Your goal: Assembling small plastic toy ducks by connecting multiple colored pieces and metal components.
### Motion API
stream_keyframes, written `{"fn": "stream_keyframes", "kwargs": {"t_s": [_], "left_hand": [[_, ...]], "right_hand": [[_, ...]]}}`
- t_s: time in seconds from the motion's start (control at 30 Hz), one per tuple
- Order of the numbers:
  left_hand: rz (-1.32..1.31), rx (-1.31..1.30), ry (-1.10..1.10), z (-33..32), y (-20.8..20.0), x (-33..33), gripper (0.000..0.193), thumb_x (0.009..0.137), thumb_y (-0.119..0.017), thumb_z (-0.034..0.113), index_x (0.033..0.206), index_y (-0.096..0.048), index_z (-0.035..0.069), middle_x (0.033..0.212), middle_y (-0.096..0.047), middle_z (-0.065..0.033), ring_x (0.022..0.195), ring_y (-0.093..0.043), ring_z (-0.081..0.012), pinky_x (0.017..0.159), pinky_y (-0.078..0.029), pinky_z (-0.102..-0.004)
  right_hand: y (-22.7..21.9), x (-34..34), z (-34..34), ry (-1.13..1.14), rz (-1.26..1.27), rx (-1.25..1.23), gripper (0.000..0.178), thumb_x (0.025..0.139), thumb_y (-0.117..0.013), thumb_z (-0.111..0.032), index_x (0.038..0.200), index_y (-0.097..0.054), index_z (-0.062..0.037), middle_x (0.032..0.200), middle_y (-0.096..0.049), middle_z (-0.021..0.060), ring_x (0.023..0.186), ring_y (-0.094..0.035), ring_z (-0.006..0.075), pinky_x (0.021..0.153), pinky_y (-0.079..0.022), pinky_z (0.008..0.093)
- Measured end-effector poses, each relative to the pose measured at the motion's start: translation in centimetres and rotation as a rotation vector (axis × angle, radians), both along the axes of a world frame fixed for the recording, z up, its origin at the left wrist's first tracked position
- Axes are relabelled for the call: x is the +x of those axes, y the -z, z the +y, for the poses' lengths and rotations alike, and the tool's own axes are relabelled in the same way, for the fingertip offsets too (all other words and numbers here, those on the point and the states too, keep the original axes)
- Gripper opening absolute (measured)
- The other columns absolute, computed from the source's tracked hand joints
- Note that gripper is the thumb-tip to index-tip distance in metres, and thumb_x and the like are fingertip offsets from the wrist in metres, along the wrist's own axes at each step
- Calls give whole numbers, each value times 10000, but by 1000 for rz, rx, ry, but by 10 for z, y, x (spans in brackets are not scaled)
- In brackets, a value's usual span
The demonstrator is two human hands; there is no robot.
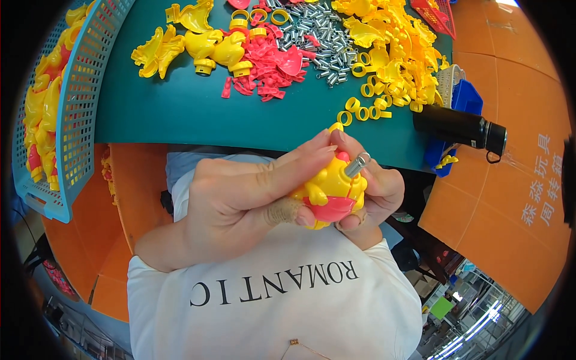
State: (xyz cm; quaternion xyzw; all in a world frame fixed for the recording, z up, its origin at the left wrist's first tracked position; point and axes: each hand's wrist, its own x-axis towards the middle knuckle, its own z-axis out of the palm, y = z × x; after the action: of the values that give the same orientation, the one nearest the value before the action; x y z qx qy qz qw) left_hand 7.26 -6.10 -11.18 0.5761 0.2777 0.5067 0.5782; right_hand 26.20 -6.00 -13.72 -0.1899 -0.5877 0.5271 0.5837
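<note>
Both hands hold a small yellow and red plastic toy figure (323, 182) in front of my chest, just off the near edge of the table. My left hand (231, 189) grips its left side, with tan tape around the thumb. On the other side, my right hand (384, 189) pinches it between thumb and fingers. A silvery metal cylinder (356, 165) sticks out of the figure beside a seam. My fingers hide part of the figure. Beyond the hands, the green table (162, 111) bears yellow shells (393, 42), red pieces (264, 66), metal cylinders (321, 36) and yellow rings (362, 113).
A light blue basket (84, 99) of yellow and red figures stands at the left. At the right are a black bottle (456, 127) lying over a blue bin (466, 99), and a large orange box (498, 180). A red basket (437, 17) sits at the far right corner.
</note>
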Motion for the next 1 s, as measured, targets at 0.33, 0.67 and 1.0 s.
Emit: {"fn": "stream_keyframes", "kwargs": {"t_s": [0.33, 0.67, 1.0], "left_hand": [[181, -66, -48, 9, -5, 3, 666, 710, -772, 24, 1314, -493, -3, 1253, -566, -205, 1115, -603, -279, 887, -507, -311], [158, -128, -7, 35, 7, 14, 537, 643, -777, -65, 1152, -610, -24, 1053, -585, -116, 964, -638, -201, 862, -542, -287], [178, 20, -10, 53, 45, 64, 481, 566, -842, -11, 1019, -681, -19, 968, -664, -141, 902, -652, -202, 787, -524, -302]], "right_hand": [[-7, -5, 8, 164, -83, -75, 761, 673, -836, -124, 1300, -421, -6, 1236, -452, 209, 1205, -454, 302, 1018, -375, 399], [-24, 31, 43, 46, -493, -11, 666, 547, -896, -155, 1140, -630, -11, 1195, -591, 179, 1093, -570, 263, 889, -464, 340], [21, 77, 31, 69, -178, -372, 837, 487, -915, -123, 1218, -547, 52, 1196, -578, 228, 1132, -563, 297, 964, -460, 401]]}}
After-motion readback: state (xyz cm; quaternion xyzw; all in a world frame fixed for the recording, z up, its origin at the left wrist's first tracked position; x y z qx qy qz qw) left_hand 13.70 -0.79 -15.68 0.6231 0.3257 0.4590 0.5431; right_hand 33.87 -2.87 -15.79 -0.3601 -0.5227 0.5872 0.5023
